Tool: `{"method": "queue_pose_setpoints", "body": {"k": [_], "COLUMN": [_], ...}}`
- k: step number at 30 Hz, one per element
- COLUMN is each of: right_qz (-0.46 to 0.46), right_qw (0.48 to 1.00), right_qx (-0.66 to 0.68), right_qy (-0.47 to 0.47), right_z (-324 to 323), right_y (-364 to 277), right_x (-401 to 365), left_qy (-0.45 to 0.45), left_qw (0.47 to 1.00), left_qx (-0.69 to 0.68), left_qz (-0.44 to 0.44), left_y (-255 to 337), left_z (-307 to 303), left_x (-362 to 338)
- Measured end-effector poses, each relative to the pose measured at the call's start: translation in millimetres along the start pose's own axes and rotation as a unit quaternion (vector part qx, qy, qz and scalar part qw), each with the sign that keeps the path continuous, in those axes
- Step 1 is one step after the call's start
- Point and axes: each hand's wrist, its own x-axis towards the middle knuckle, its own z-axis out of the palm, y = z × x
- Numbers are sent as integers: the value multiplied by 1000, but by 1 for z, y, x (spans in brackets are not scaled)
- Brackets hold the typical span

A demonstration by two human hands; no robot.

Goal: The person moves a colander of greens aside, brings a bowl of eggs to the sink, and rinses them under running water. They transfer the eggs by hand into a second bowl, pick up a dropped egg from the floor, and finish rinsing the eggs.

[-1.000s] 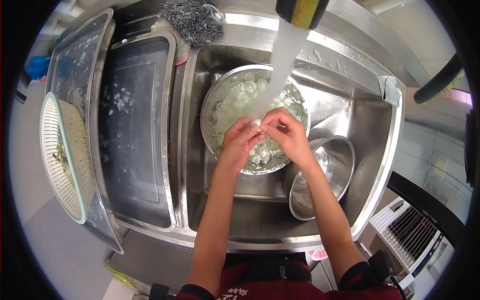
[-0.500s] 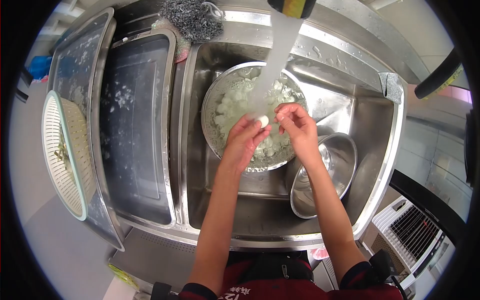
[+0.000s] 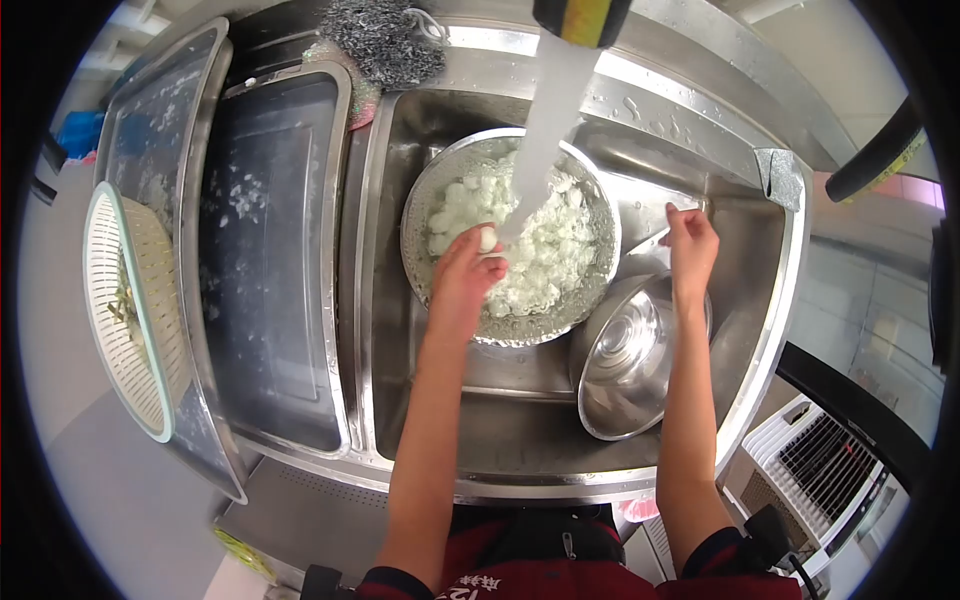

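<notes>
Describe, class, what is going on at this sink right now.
A person stands at a steel sink. Their left hand holds a small white piece under the running water, above a large bowl full of similar white pieces. Their right hand is off to the side, near an empty steel bowl; whether it grips anything is unclear.

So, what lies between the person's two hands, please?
In the head view, the bowl of white pieces and the water stream lie between the left hand, holding one piece, and the right hand.

Rectangular steel sink (image 3: 520, 430) is showing a brushed sheen; tilted round metal bowl (image 3: 640, 360) is gleaming glossy; white plastic colander (image 3: 125, 300) is looking matt.
</notes>
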Motion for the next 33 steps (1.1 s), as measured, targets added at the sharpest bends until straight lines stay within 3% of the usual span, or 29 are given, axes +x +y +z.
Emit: {"method": "queue_pose_setpoints", "body": {"k": [1,2,3,5,9,12,14,18,20,21,22,23,24,25,26,27,28,29,31,33], "right_qz": [136,77,18,-112,-187,-121,-79,-8,41,86,159,158,217,273,273,307,340,339,409,387], "right_qw": [986,992,993,984,976,985,956,940,943,939,911,911,901,878,878,837,790,789,769,755], "right_qx": [61,21,-18,-19,-36,-29,-51,-97,-21,56,0,-2,98,196,195,249,301,301,247,290], "right_qy": [-78,-97,-117,-136,-101,-115,-277,-327,-329,-328,-381,-381,-364,-341,-341,-378,-413,-414,-425,-442], "right_z": [0,5,11,34,51,49,56,87,102,109,115,122,131,137,131,119,110,106,102,119], "right_y": [-11,-16,-21,-30,-27,-33,-41,-26,-22,-23,-25,-23,-21,-18,-26,-42,-55,-64,-75,-47], "right_x": [-7,-16,-26,-51,-55,-50,-52,-49,-48,-46,-40,-39,-40,-41,-41,-41,-41,-42,-44,-48], "left_qy": [68,132,133,136,134,140,159,213,276,276,275,272,272,215,156,157,159,159,149,143], "left_qw": [974,897,896,747,714,755,694,704,832,832,870,902,903,944,974,974,982,986,986,985], "left_qx": [207,404,404,598,611,556,608,611,435,434,371,306,304,220,135,134,92,49,72,96], "left_qz": [63,125,124,259,314,318,352,292,208,208,174,138,138,118,96,96,38,-20,-3,14], "left_y": [2,4,4,3,0,1,-2,-9,-15,-19,-26,-31,-31,-32,-32,-25,-18,-11,-6,1], "left_z": [1,1,1,-1,-8,-22,-29,-32,-20,-29,-47,-61,-66,-72,-74,-60,-46,-31,-24,-23], "left_x": [1,3,5,10,26,30,31,26,21,29,45,57,65,72,76,69,62,55,50,43]}}
